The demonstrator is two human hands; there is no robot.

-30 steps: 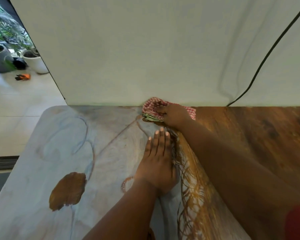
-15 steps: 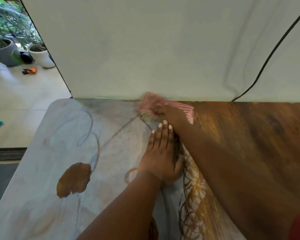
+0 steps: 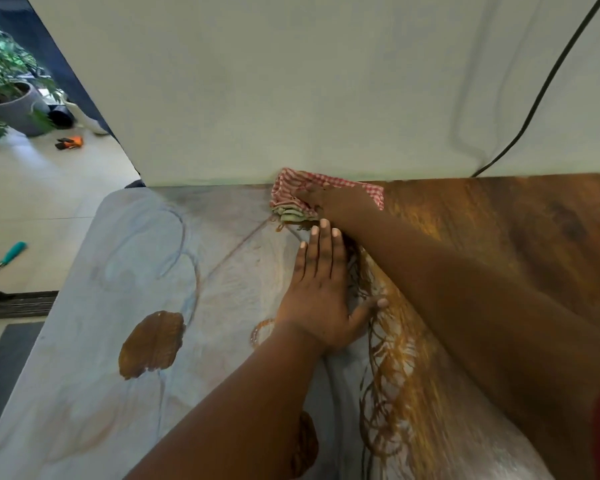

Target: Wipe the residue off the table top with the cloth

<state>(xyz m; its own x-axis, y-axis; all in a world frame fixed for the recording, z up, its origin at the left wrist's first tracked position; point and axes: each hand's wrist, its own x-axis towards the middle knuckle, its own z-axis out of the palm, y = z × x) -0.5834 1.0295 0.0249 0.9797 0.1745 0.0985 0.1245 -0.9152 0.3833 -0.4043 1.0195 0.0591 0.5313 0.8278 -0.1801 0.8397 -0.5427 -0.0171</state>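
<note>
A folded red-and-white checked cloth (image 3: 291, 194) lies at the far edge of the table top (image 3: 84, 358), against the white backdrop. My right hand (image 3: 336, 202) presses down on the cloth and grips it. Flat on the pale part of the table, just in front of the cloth, rests my left hand (image 3: 321, 296) with fingers together, holding nothing. Brown residue (image 3: 516, 244) covers the right half of the table. A brown patch (image 3: 151, 344) and thin smear lines mark the left half.
A white backdrop (image 3: 291, 81) stands along the table's far edge, with a black cable (image 3: 548, 81) running down it. On the floor to the left are potted plants (image 3: 11, 98), an orange tool (image 3: 70, 142) and a teal-handled hand rake (image 3: 4, 261).
My right hand has shifted the cloth a little along the far edge, with blur half a second ago. The left hand stays flat in about the same spot. The camera view has shifted slightly.
</note>
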